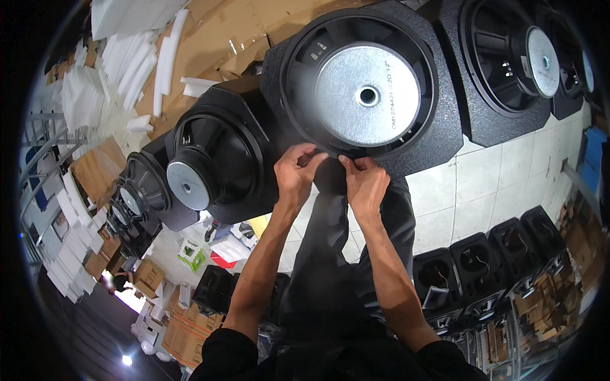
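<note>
While pinching together at the rim of the speaker (362, 95), left hand (295, 174) beside right hand (365, 184), fingertips nearly touching.

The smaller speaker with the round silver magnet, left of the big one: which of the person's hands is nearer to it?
Left. The left hand is just right of the smaller speaker, pinching at the big speaker's lower rim. The right hand is farther right, beyond the left hand.
</note>
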Motion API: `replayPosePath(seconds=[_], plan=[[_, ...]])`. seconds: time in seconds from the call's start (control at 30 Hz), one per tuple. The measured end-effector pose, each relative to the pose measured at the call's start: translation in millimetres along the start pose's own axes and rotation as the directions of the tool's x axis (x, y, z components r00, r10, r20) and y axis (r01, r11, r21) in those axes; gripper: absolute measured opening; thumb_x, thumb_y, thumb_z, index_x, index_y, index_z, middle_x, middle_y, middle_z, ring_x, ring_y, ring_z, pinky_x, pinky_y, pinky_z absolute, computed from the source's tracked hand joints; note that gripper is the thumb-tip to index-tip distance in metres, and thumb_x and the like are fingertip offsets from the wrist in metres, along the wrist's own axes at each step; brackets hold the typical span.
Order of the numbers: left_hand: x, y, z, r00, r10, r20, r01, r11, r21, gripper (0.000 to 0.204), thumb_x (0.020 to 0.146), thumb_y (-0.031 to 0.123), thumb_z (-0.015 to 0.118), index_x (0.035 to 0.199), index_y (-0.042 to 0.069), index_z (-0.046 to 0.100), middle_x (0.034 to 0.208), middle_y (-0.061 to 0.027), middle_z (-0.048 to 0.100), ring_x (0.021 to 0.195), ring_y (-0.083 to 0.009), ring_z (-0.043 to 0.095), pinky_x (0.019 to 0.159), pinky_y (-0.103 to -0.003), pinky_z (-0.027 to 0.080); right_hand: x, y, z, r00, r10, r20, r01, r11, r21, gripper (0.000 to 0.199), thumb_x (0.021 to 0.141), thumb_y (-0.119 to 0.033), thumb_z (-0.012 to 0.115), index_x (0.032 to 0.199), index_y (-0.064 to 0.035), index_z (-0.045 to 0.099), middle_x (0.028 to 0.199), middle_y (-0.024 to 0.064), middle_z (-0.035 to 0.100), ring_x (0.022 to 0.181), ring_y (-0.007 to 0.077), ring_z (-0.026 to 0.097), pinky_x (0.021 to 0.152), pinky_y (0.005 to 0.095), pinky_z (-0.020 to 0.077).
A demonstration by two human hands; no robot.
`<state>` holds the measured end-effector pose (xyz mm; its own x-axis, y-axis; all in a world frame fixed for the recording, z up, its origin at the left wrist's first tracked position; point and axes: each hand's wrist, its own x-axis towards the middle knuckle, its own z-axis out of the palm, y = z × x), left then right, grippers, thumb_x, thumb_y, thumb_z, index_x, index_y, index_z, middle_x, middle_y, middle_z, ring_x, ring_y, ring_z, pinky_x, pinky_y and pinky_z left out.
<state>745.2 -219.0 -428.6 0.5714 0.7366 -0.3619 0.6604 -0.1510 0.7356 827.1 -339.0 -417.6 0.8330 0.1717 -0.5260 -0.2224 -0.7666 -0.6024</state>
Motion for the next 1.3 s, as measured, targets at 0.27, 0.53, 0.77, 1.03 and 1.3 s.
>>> replayPosePath(seconds=[0.27, 0.53, 0.77, 1.03, 1.3], plan=[[-13, 8, 17, 0.952, -0.306, 0.013, 0.305, 0.943, -0.132, 0.021, 0.086, 0.015, 0.078, 0.091, -0.005, 0.073, 0.07, -0.0048, 0.068, 0.063, -0.0097, 0.057, 0.059, -0.026, 0.046, 1, 2, 3, 1.0, -0.016, 0.0, 0.016, 1.0, 0.0, 0.034, 0.082, -0.025, 0.08, 0.076, 0.0072, 0.07, 0.062, 0.0237, 0.064, 0.055, 0.0349, 0.065, 0.057, 0.0417, 0.0482], [-19, 7, 20, 0.992, 0.102, -0.069, -0.095, 0.991, 0.097, 0.011, 0.087, 0.007, 0.072, 0.088, -0.004, 0.069, 0.073, -0.0098, 0.065, 0.062, -0.0142, 0.058, 0.057, -0.028, 0.044, 1, 3, 3, 1.0, -0.001, 0.01, 0.001, 0.999, 0.039, 0.032, 0.082, -0.023, 0.08, 0.075, 0.0066, 0.071, 0.061, 0.0237, 0.062, 0.053, 0.0348, 0.064, 0.056, 0.0415, 0.0476], [-19, 15, 13, 0.98, 0.199, -0.023, -0.193, 0.968, 0.161, 0.01, 0.087, 0.007, 0.071, 0.089, -0.002, 0.069, 0.081, -0.0135, 0.066, 0.072, -0.0275, 0.06, 0.063, -0.036, 0.047, 1, 1, 3, 1.0, -0.004, -0.004, 0.004, 0.999, 0.037, 0.031, 0.081, -0.023, 0.08, 0.076, 0.006, 0.072, 0.065, 0.0248, 0.064, 0.057, 0.0366, 0.066, 0.057, 0.0418, 0.0485], [-11, 9, 12, 0.973, 0.231, 0.025, -0.232, 0.954, 0.188, 0.008, 0.087, 0.007, 0.068, 0.09, 0.0, 0.065, 0.082, -0.0149, 0.064, 0.075, -0.0346, 0.057, 0.067, -0.043, 0.045, 0, -11, -2, 1.0, 0.029, -0.003, -0.029, 1.0, 0.002, 0.028, 0.08, -0.02, 0.079, 0.07, 0.0042, 0.071, 0.069, 0.0232, 0.067, 0.064, 0.041, 0.067, 0.062, 0.0448, 0.0505], [-7, 12, 15, 0.996, 0.085, 0.002, -0.084, 0.978, 0.193, 0.015, 0.086, 0.014, 0.071, 0.089, -0.001, 0.068, 0.085, -0.0149, 0.068, 0.078, -0.0339, 0.063, 0.071, -0.041, 0.049, 1, 0, 4, 1.0, 0.024, -0.008, -0.024, 0.999, 0.026, 0.032, 0.081, -0.024, 0.081, 0.075, 0.0062, 0.071, 0.06, 0.0231, 0.061, 0.052, 0.0356, 0.061, 0.056, 0.0417, 0.0467]])
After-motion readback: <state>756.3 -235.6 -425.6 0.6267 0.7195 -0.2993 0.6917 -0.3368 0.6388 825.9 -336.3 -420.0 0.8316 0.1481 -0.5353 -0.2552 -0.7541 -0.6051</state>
